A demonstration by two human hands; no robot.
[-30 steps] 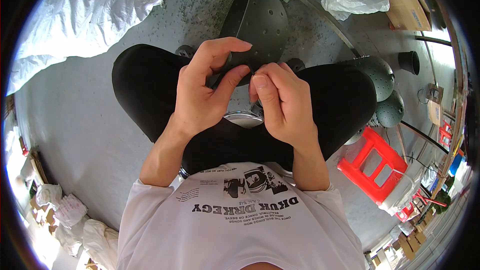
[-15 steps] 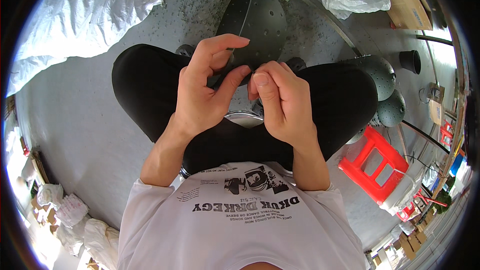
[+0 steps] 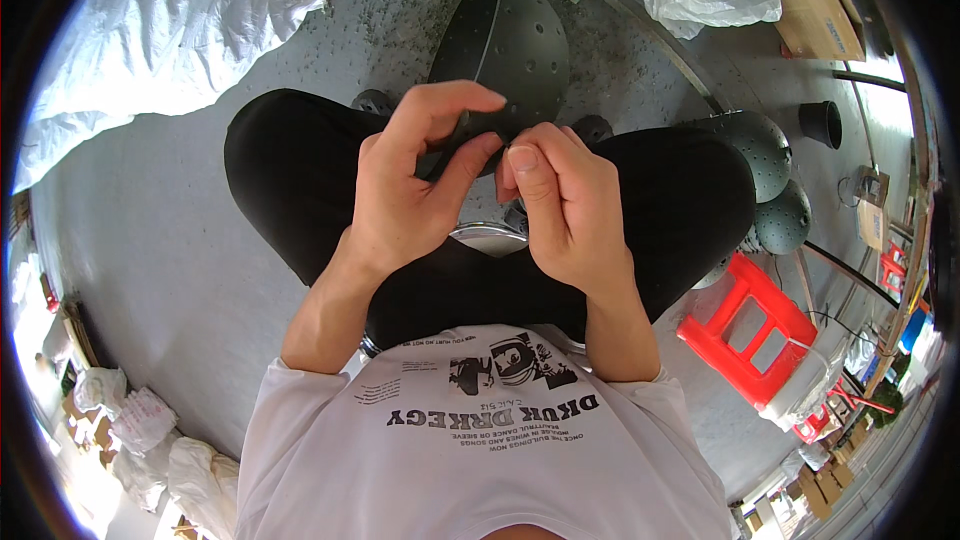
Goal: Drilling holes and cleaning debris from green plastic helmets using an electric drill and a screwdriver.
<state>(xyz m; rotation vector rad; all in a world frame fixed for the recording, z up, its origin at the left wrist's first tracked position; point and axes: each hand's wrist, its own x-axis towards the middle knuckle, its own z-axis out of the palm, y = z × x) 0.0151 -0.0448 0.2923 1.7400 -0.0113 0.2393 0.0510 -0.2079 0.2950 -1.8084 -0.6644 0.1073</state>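
Observation:
A dark grey-green half-dome bowl (image 3: 530,45), dotted with small holes, stands tilted on its edge between my legs, just beyond my hands. My left hand (image 3: 410,175) is in front of its lower rim, index finger and thumb spread apart, with no object seen between them; its other fingers are partly hidden. Beside the left thumb tip, my right hand (image 3: 570,200) is closed in a pinch, thumb pressed on the curled index finger. What that pinch holds, if anything, is too small to make out. The bowl's bottom edge is hidden behind both hands.
More perforated domes (image 3: 755,155) lie beyond my right knee, near a red plastic stool (image 3: 750,330) and a black cup-shaped pot (image 3: 820,124). Small dark bits (image 3: 385,35) litter the grey floor ahead. White sheeting (image 3: 170,30) covers the far left; a cardboard box (image 3: 808,5) stands far right.
The bowl has shifted slightly toward me and tipped a little. My left index finger has moved slightly to the right and down; my right hand stays in place.

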